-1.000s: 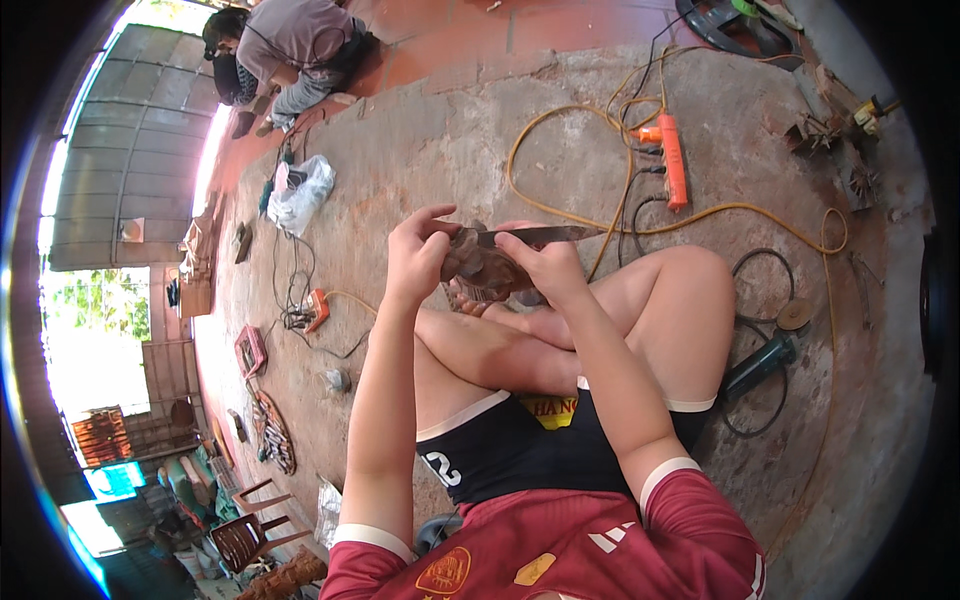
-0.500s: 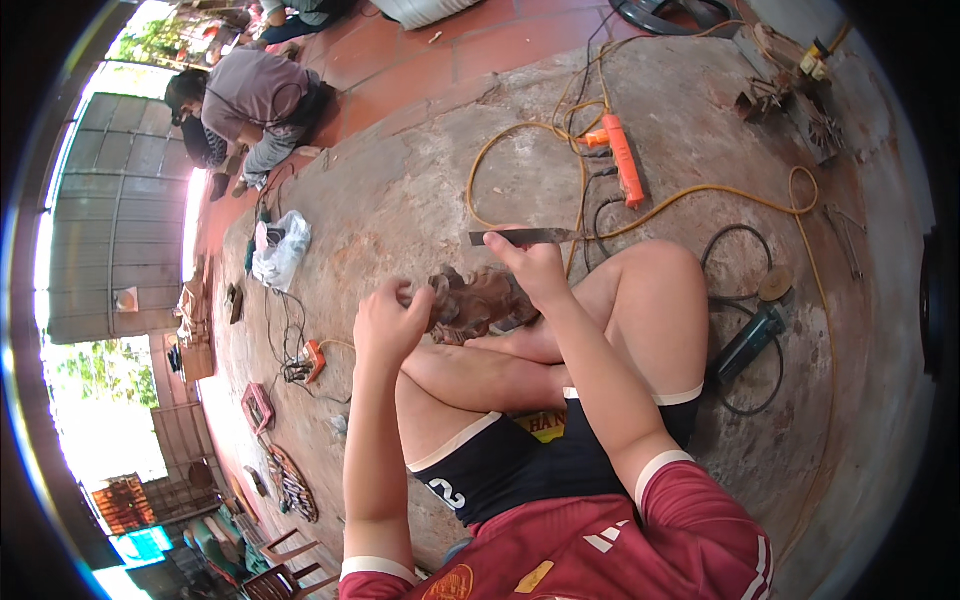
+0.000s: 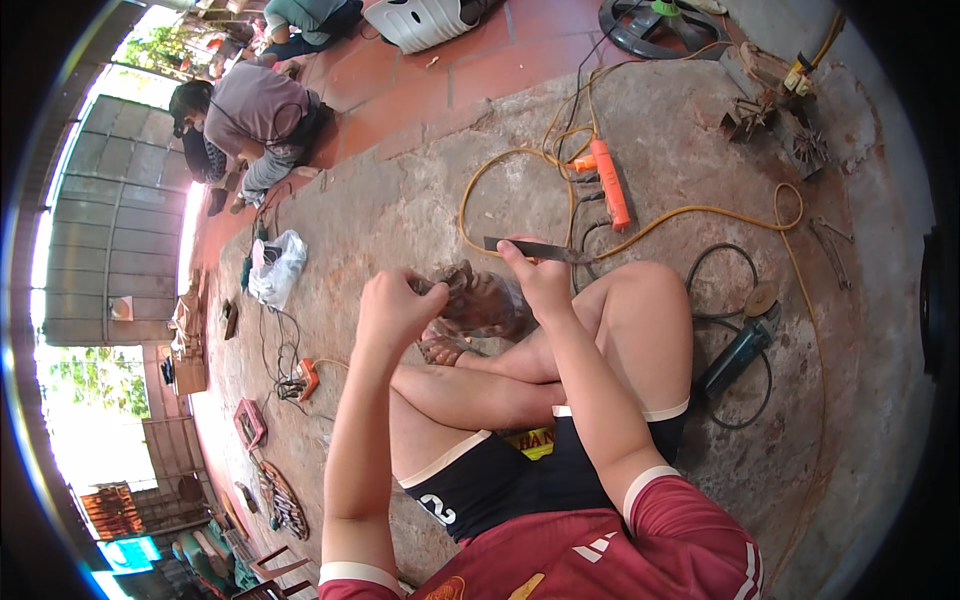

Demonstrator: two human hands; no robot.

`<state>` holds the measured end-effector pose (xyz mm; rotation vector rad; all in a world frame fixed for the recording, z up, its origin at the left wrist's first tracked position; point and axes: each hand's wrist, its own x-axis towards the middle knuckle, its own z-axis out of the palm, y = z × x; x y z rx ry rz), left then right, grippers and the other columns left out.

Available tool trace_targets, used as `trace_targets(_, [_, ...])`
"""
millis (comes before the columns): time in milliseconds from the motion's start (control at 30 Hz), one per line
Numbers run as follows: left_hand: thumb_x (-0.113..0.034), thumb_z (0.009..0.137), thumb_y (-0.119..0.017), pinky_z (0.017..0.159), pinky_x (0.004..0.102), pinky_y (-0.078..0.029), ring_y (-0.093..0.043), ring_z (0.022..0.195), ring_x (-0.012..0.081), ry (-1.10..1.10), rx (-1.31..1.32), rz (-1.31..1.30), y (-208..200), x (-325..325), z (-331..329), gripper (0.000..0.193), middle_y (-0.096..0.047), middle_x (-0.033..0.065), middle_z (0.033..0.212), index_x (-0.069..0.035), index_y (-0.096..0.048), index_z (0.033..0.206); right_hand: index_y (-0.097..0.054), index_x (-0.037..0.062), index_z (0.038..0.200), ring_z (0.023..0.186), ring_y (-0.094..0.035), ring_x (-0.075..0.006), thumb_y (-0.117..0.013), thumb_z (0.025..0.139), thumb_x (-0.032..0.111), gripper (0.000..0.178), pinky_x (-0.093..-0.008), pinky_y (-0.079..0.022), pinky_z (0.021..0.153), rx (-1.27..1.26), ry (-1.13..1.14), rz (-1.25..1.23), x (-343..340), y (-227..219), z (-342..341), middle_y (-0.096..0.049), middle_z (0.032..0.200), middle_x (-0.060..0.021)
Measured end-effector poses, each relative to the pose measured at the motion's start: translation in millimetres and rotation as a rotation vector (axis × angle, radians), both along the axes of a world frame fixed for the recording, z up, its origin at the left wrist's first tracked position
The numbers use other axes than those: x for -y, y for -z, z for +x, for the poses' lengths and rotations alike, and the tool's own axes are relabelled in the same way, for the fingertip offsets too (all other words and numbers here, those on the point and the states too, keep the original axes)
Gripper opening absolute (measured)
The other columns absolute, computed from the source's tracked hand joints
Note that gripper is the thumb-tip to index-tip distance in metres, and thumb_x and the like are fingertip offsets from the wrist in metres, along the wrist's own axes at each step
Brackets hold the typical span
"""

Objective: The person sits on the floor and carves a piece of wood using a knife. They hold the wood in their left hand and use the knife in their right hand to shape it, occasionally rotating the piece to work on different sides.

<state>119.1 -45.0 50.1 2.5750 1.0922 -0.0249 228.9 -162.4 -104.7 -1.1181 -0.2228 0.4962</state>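
Observation:
My left hand (image 3: 392,308) is closed on one end of a brown carved wooden figure (image 3: 487,303), thumb and fingers pinching it. The carving has rounded, face-like relief and is tilted above my crossed legs, close to my bare foot (image 3: 440,349). In my right hand (image 3: 543,285) is a flat dark metal blade (image 3: 520,248), long and narrow, gripped between thumb and fingers. It lies almost level, just beyond the carving and apart from it. Its exact kind is not clear.
An orange power strip (image 3: 609,185) with a looping yellow cord lies ahead. By my right knee is a green angle grinder (image 3: 738,358). A plastic bag (image 3: 278,270) and a second orange socket (image 3: 308,380) are at left. A person (image 3: 258,115) crouches at far left.
The carving has turned and tipped up in my left hand, uncovering my foot. The blade in my right hand has tilted slightly. The whole view has shifted a little.

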Motion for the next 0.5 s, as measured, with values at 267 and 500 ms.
trace_targets(267, [-0.027, 0.078, -0.069, 0.082, 0.0433, -0.05, -0.064, 0.092, 0.0395, 0.111, 0.11, 0.078, 19, -33, -45, 0.039, -0.067, 0.0237, 0.093, 0.001, -0.063, 0.104, -0.073, 0.0022, 0.089, 0.081, -0.063, -0.0141, -0.076, 0.084, 0.015, 0.015, -0.0261, -0.049, 0.067, 0.314, -0.163, 0.1, -13, 0, -17, -0.069, 0.103, -0.0095])
trace_targets(500, [-0.026, 0.097, -0.047, 0.071, 0.0462, -0.043, -0.056, 0.076, 0.0409, -0.049, 0.511, -0.025, 61, -39, -48, 0.031, -0.056, 0.0237, 0.078, 0.002, -0.051, 0.085, -0.072, 0.0006, 0.088, 0.086, -0.066, -0.0183, -0.076, 0.083, 0.014, 0.015, -0.0282, -0.051, 0.072, 0.395, -0.189, 0.031, -19, -5, -36, -0.07, 0.102, -0.012])
